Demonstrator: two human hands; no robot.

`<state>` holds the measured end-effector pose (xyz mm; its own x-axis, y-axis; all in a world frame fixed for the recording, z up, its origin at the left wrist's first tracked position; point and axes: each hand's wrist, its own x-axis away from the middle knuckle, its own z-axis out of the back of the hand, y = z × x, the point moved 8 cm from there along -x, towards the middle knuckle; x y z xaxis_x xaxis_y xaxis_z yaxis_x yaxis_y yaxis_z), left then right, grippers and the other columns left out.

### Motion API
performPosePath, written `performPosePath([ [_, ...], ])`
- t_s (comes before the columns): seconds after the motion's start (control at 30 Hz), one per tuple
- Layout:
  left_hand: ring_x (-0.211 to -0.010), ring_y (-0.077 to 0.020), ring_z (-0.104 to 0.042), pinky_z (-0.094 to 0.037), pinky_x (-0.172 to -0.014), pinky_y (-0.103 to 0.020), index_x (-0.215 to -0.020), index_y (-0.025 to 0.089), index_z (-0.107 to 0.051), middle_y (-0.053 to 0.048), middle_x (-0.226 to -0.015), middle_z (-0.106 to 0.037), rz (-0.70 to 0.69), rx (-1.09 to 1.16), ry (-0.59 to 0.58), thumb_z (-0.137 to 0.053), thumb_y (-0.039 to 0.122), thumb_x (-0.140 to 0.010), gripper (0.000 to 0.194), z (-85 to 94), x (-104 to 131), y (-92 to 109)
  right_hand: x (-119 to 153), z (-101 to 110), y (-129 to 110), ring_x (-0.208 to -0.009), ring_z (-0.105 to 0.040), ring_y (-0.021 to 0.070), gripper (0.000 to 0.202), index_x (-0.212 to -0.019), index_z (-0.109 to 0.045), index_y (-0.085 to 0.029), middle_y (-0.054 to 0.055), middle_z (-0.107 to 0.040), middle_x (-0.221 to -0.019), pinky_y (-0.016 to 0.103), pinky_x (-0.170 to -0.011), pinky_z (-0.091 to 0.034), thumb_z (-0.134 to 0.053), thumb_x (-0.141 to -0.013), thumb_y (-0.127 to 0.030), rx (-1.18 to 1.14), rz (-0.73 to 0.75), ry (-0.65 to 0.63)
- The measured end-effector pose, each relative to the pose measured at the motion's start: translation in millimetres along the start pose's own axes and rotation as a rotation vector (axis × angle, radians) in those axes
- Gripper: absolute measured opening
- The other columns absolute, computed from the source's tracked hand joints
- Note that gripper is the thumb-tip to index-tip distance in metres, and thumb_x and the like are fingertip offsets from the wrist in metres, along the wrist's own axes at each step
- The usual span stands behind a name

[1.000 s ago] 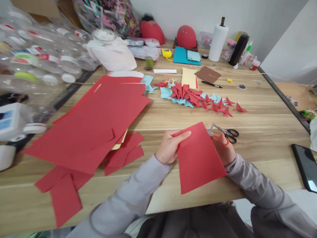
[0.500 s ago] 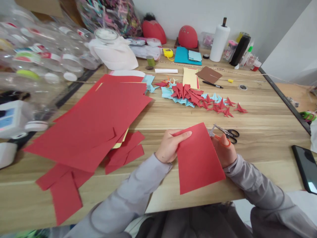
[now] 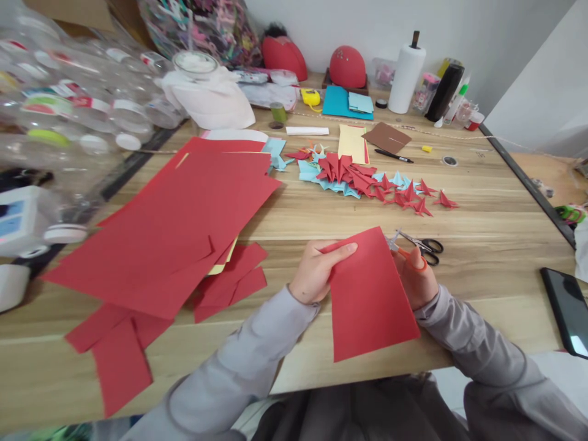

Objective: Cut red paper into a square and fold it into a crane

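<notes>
Left fingers (image 3: 348, 252) pinch red paper (image 3: 370, 300), right fingers (image 3: 417, 260) seemingly orange scissors (image 3: 404, 252), above a wooden table (image 3: 496, 245) near walls (image 3: 312, 21).

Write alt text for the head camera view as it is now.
The left hand holds a red sheet over a wooden table, while the right hand holds orange-handled scissors at its edge. Beyond lie red and blue folded paper shapes and black-handled scissors; large red paper is spread at left.
</notes>
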<state>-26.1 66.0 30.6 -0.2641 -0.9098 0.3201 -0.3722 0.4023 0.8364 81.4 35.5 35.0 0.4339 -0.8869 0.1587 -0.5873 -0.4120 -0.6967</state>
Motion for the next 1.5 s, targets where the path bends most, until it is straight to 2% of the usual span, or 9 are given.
performPosePath([
  [0.13, -0.048, -0.0102, -0.056, -0.043, -0.046, -0.021, -0.062, 0.013, -0.071, -0.003, -0.057, -0.066, -0.027, -0.032, 0.000, -0.079, 0.030, -0.059, 0.019, 2.1, -0.5, 1.5, -1.5, -0.6, 0.5, -0.116, -0.054, 0.0281, 0.065, -0.109, -0.054, -0.022, 0.009, -0.063, -0.114, 0.045, -0.093, -0.045, -0.066, -0.062, -0.064, -0.018, -0.026, -0.010],
  [0.3, -0.041, -0.0080, -0.050, -0.036, -0.041, -0.019, -0.050, 0.012, -0.065, -0.001, -0.046, -0.059, 0.009, -0.095, -0.008, -0.079, 0.032, -0.057, 0.026, 4.6, -3.0, -4.3, -1.5, -0.7, 3.0, -0.113, -0.055, 0.0281, 0.067, -0.111, -0.055, -0.021, 0.009, -0.063, -0.114, 0.044, -0.093, -0.045, -0.066, -0.062, -0.065, -0.032, -0.058, -0.049],
  [0.63, -0.046, -0.0109, -0.055, -0.041, -0.044, -0.021, -0.059, 0.010, -0.069, -0.003, -0.052, -0.063, 0.017, -0.035, 0.010, -0.080, 0.031, -0.057, 0.023, 2.9, -1.0, -4.0, -1.5, 13.5, 4.1, -0.106, -0.059, 0.0264, 0.070, -0.117, -0.051, -0.025, 0.008, -0.065, -0.109, 0.042, -0.086, -0.048, -0.056, -0.066, -0.072, 0.066, 0.001, -0.022],
  [0.93, -0.043, -0.0100, -0.052, -0.038, -0.042, -0.020, -0.053, 0.010, -0.066, -0.003, -0.048, -0.060, 0.037, -0.099, 0.000, -0.080, 0.032, -0.056, 0.026, 5.3, -1.0, -7.0, -1.6, 4.7, 3.1, -0.110, -0.057, 0.0257, 0.067, -0.111, -0.055, -0.024, 0.007, -0.065, -0.109, 0.040, -0.089, -0.047, -0.054, -0.066, -0.073, 0.107, -0.023, -0.043],
  [1.27, -0.040, -0.0081, -0.049, -0.036, -0.041, -0.020, -0.049, 0.011, -0.063, 0.000, -0.045, -0.057, 0.025, -0.060, -0.001, -0.080, 0.031, -0.056, 0.027, 2.9, -0.9, -5.8, -2.4, 11.0, 3.0, -0.100, -0.061, 0.0251, 0.073, -0.117, -0.052, -0.026, 0.007, -0.066, -0.105, 0.037, -0.079, -0.050, -0.058, -0.062, -0.073, 0.074, 0.001, -0.020],
  [1.43, -0.041, -0.0088, -0.050, -0.036, -0.041, -0.020, -0.049, 0.011, -0.063, -0.001, -0.045, -0.057, 0.022, -0.069, 0.013, -0.079, 0.033, -0.056, 0.028, 3.5, 0.1, -4.8, -2.6, 9.5, 6.0, -0.092, -0.062, 0.0237, 0.069, -0.112, -0.054, -0.026, 0.006, -0.066, -0.097, 0.035, -0.073, -0.050, -0.059, -0.062, -0.073, 0.049, 0.006, -0.020],
  [1.5, -0.039, -0.0084, -0.049, -0.035, -0.040, -0.020, -0.048, 0.011, -0.062, -0.001, -0.044, -0.057, 0.024, -0.067, 0.013, -0.080, 0.033, -0.055, 0.029, 3.7, 0.5, -3.5, -2.9, 12.6, 3.2, -0.082, -0.062, 0.0212, 0.065, -0.107, -0.056, -0.026, 0.004, -0.065, -0.090, 0.033, -0.067, -0.049, -0.060, -0.062, -0.072, 0.037, 0.012, -0.017],
])
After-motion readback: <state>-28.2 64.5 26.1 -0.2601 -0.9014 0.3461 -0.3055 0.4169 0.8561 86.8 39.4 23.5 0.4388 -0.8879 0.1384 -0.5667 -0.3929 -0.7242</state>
